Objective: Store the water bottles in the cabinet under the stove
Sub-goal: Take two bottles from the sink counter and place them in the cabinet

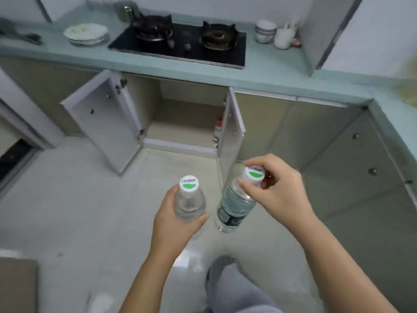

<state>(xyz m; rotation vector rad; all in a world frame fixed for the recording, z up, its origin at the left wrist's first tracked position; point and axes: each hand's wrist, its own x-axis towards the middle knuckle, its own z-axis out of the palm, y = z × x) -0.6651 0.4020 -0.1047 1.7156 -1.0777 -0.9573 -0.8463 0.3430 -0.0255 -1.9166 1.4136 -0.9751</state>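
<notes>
At the far left a dark opening (13, 158) sits low by the floor, and a brown mat (17, 285) lies in the bottom corner. On the green counter (259, 71) above, a stack of white plates (86, 33) rests left of the black stove (180, 42), which has two burners.

Under the stove the cabinet (180, 123) stands open. Its left door (101, 125) swings wide toward the left; its right door (231, 132) juts straight out over the floor, edge-on to the camera. Inside, the shelf looks mostly bare, with a small red-capped container (218, 129) tucked at the right edge, partly hidden by that door.

In front, above the pale floor, the left hand (176, 224) is wrapped around the shoulder of a clear water bottle (189, 204), white-and-green cap up. Just beside it, the right hand (277, 193) pinches the cap of a second water bottle (234, 206) with a dark label, fingertips closed round the cap. The right door's lower corner stands just beyond this second bottle, between it and the cabinet opening.

A grey-trousered knee (228, 281) shows below. Further right on the counter sit stacked bowls (265, 30) and a white cup (283, 38); closed cabinet doors (327, 143) run along the right.
</notes>
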